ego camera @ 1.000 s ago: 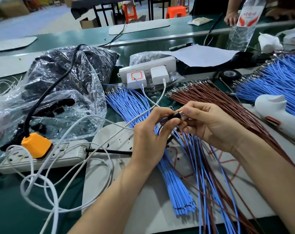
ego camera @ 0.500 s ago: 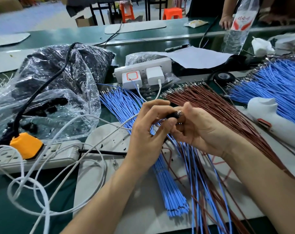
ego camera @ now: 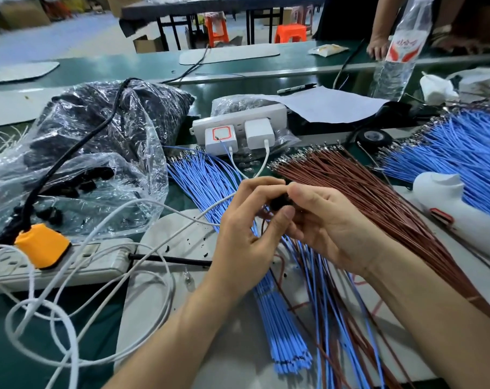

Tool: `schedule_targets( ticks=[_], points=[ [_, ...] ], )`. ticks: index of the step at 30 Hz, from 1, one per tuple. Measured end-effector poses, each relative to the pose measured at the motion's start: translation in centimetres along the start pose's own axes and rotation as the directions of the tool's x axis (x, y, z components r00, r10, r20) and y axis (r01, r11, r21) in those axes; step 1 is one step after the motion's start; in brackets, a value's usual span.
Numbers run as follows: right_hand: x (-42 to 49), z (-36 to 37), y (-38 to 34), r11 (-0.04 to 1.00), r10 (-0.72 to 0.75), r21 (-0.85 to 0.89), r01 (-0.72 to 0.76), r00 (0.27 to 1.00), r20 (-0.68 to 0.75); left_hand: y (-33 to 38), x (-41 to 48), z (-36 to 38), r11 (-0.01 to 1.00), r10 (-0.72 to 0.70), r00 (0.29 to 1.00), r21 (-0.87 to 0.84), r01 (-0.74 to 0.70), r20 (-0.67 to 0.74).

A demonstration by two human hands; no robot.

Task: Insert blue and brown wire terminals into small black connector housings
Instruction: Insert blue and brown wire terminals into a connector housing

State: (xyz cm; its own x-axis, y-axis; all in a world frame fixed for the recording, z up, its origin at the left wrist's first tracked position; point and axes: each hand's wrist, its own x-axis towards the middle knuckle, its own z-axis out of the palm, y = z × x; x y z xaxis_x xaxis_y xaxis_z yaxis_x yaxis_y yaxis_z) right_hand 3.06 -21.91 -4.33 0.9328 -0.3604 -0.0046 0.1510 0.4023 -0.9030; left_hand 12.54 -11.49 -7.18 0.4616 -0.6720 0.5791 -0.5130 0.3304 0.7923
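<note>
My left hand (ego camera: 245, 234) and my right hand (ego camera: 325, 226) meet in the middle of the head view, both pinching a small black connector housing (ego camera: 279, 203) between thumb and fingers. Blue and brown wires hang from the housing toward me over the grey mat (ego camera: 159, 304). A bundle of blue wires (ego camera: 207, 181) lies left of the hands. A fan of brown wires (ego camera: 359, 181) spreads to the right. A second mass of blue wires (ego camera: 462, 153) lies at the far right. The wire ends inside the housing are hidden by my fingers.
A clear plastic bag of black housings (ego camera: 78, 169) sits at left. A power strip (ego camera: 70, 262) with an orange plug (ego camera: 41, 248) and white cables lies front left. Another strip with chargers (ego camera: 238, 130), a white glue gun (ego camera: 457, 211), tape roll (ego camera: 374, 137), water bottle (ego camera: 395, 60) stand behind.
Both hands stay joined on the black housing, with the fingers shifting their grip slightly. The camera has tilted, so the scene sits a little lower and left.
</note>
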Motion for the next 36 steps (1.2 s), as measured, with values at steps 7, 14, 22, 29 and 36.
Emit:
schedule_targets(
  ticks=[7,14,22,29,36],
  points=[
    [0.4,-0.6,0.2,0.860,-0.305,-0.467,0.205,0.941,-0.149,0.0,-0.2,0.3,0.966,-0.041,0.993,0.248,0.067,-0.106],
    [0.7,-1.2,0.1,0.819,-0.335,-0.537,0.202,0.928,-0.162,0.2,-0.1,0.3,0.948,-0.017,0.997,0.315,0.039,-0.072],
    [0.9,-2.1,-0.8,0.918,-0.369,-0.236,0.318,0.903,-0.220,-0.2,0.1,-0.1,0.991,-0.001,1.000,0.134,0.003,-0.011],
    [0.5,-1.7,-1.1,0.871,-0.454,-0.271,0.409,0.881,-0.130,0.1,-0.1,0.0,0.993,0.019,1.000,0.121,-0.019,0.007],
    [0.0,-1.2,-1.5,0.841,-0.494,-0.304,0.447,0.864,-0.095,0.3,-0.1,0.0,0.991,0.028,1.000,0.131,-0.030,0.011]
  ],
)
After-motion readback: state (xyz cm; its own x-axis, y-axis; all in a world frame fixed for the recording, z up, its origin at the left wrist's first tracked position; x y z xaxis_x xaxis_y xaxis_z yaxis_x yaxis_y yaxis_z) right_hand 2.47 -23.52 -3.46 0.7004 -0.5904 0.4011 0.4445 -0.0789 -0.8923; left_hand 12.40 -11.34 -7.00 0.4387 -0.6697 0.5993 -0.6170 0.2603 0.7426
